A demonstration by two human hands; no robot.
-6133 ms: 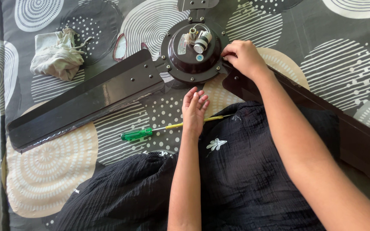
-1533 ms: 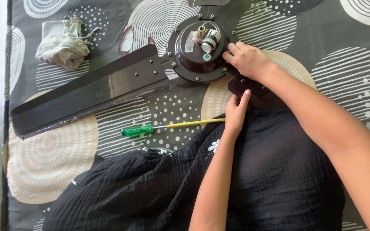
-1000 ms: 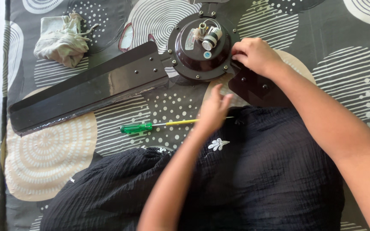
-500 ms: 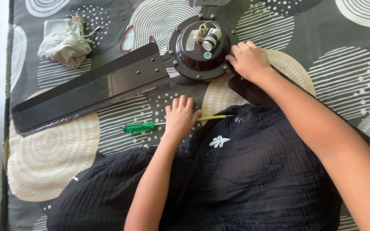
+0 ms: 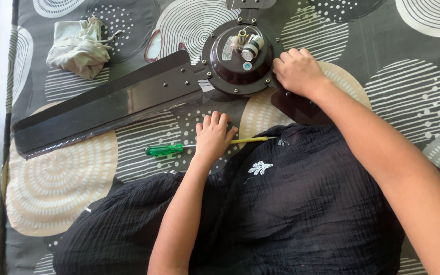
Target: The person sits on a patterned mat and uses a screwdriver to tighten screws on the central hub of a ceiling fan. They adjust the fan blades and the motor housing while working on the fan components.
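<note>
Down on the floor lies a big grey cloth with round white dot-and-line patterns (image 5: 413, 91), and I sit on it in my black crinkly dress (image 5: 281, 214). On the cloth rests a dark brown ceiling fan, and its long flat blade (image 5: 108, 104) runs out to my left and a bit toward me. Its round dark motor body (image 5: 232, 63) sits at the top middle, with a small white and silver part on top. My right hand (image 5: 297, 71) rests on the right edge of that round body, fingers curled and pressing down on it. A crumpled pale rag (image 5: 77, 48) lies far off in the top left corner. Next comes the screwdriver with a green see-through handle and a thin yellow shaft (image 5: 165, 149). It lies flat between the fan and my lap, running left to right, handle to the left. My left hand (image 5: 213, 137) lies flat and loose right over the middle of it, fingers spread and pointing away from me, not gripping yet. The handle sticks out just left of that hand, so my left hand is much the nearer one.
</note>
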